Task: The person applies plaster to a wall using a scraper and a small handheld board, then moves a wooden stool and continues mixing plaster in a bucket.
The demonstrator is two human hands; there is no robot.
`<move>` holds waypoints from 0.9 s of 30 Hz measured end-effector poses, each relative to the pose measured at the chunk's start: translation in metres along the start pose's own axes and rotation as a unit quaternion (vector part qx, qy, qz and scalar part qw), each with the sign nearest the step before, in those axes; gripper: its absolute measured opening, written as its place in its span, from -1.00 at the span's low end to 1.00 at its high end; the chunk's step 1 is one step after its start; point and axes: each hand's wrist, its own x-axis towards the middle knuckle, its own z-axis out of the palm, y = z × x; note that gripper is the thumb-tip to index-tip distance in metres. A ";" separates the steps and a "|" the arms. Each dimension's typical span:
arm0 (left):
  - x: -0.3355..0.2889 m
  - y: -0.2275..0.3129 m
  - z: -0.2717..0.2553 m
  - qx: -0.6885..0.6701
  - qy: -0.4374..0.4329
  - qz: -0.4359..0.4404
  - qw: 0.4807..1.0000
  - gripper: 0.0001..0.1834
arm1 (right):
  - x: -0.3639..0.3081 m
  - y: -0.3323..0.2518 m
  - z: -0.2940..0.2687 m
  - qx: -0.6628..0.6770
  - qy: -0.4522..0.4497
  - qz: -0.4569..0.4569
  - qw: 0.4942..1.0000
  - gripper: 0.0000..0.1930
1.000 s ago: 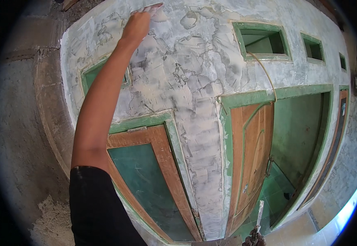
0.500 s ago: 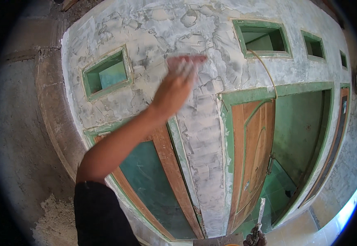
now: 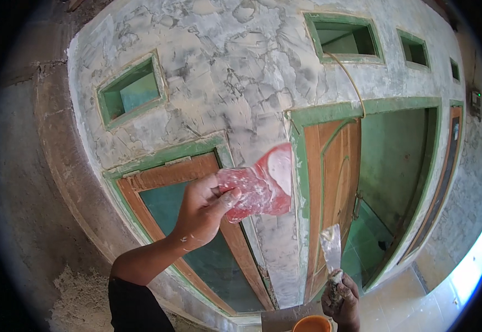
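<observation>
My left hand (image 3: 205,207) is closed on a red plastic putty spreader (image 3: 246,191), thumb on its near face. White putty (image 3: 279,167) coats the spreader's far right corner, with smears over the rest. Lower right, my right hand (image 3: 343,307) grips the dirty handle of a putty knife (image 3: 331,246), its putty-marked metal blade pointing up. Behind both tools stands a wall (image 3: 213,66) patched in grey and cream putty. An orange round container (image 3: 311,324) shows at the bottom edge beside my right hand, its contents hidden.
Left of centre is a green-framed window (image 3: 196,249) with wooden sashes. A wooden door (image 3: 332,193) stands ajar in a green frame at the right. Small green-framed vents (image 3: 130,91) pierce the upper wall. A thin cable (image 3: 351,83) hangs from one vent to the door top.
My left hand has come down from the upper wall with the spreader, whose putty-covered face now shows. My right hand and the putty knife have risen further into view. The orange container shows more.
</observation>
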 end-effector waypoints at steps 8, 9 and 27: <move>-0.025 -0.020 -0.001 -0.191 0.007 -0.001 0.982 -0.73 | 0.012 0.001 0.034 -0.023 -0.049 0.015 0.998 -0.69; -0.026 -0.021 0.000 -0.204 0.003 0.002 0.979 -0.73 | 0.011 0.001 0.036 -0.037 -0.046 0.013 0.998 -0.68; -0.036 -0.052 0.005 -0.072 -0.007 -0.078 0.994 -0.76 | 0.001 0.004 0.037 -0.145 0.008 0.018 0.989 -0.65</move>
